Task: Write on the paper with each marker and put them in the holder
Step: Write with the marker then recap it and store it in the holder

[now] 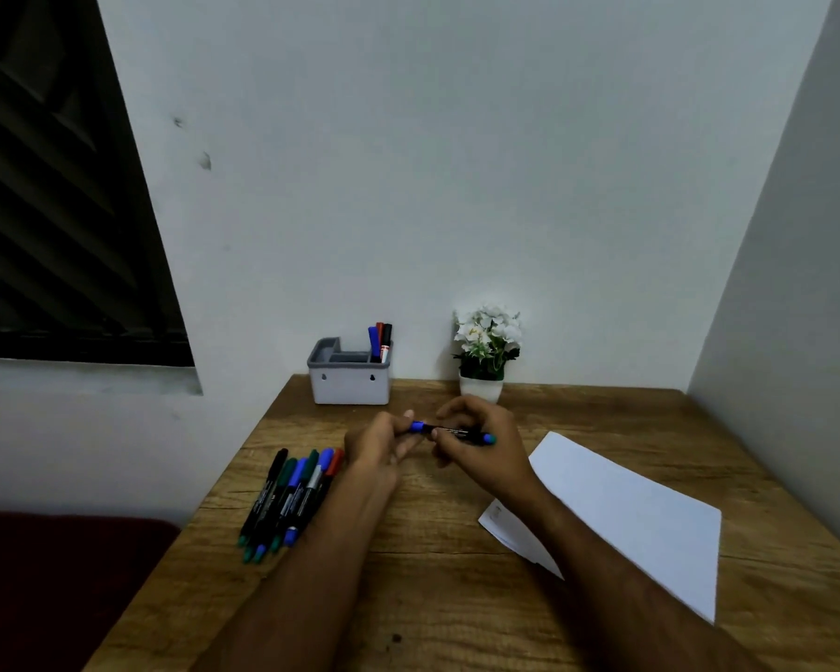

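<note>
Both hands gripping one marker (449,431) held level above the table (457,599): left hand (384,446) pinching the blue cap end, right hand (478,441) curled round the black barrel, teal-blue tail poking out past the right fingers. Held crosswise between the hands, likely for pulling the cap off or pushing it back on; cannot tell which, cap seam too small and half hidden by fingers. Both forearms reaching in from the bottom edge, converging at table centre, wrists raised off the wood, knuckles up.

Paper (641,516) lying flat to the right, just beside the right forearm, within easy reach for writing; faint mark near its near-left corner, unreadable. Bunch of spare markers (292,497) lying side by side at the left, touching the left forearm, apparently the queue not yet used. Holder (349,380) at the back against the wall, three markers (380,339) standing upright in its right compartment, so task partly done by this judgement. Potted plant (486,351) right of the holder, apart from it.
</note>
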Available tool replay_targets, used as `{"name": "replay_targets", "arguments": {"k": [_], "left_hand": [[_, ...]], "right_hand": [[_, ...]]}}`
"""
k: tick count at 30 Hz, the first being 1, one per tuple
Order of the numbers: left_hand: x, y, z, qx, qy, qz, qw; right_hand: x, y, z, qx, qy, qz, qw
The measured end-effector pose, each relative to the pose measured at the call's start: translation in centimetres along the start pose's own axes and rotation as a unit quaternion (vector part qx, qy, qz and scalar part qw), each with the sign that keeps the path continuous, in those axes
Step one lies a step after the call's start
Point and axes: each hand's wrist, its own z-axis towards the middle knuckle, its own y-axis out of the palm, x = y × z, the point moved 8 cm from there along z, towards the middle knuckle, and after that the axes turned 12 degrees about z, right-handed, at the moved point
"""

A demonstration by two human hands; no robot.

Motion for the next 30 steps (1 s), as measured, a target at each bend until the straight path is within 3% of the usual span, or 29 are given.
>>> {"name": "replay_targets", "arguments": {"k": [5,14,23,26,30], "left_hand": [[0.2,0.0,-0.7,0.001,0.0,0.008,1.0],[1.9,-1.5,-0.2,0.051,0.033,-0.066,0.996],[2.6,-4.0,1.2,0.073,0.038,-0.08,0.993],[4.0,-5.5,2.2,0.099,0.072,-0.062,0.991],[7.9,-7.4,3.1,0.163,0.183,-0.011,0.969]], "right_hand": [[0.2,0.2,0.6,0.029,-0.03,-0.031,0.999],[1.0,2.4,2.0,0.025,-0.006,0.098,0.995],[2.7,6.3,4.3,0.007,0.039,0.073,0.997],[3.8,7.2,5.2,-0.009,0.079,-0.03,0.996],[4.7,7.4,6.2,-0.033,0.087,-0.266,0.959]]}}
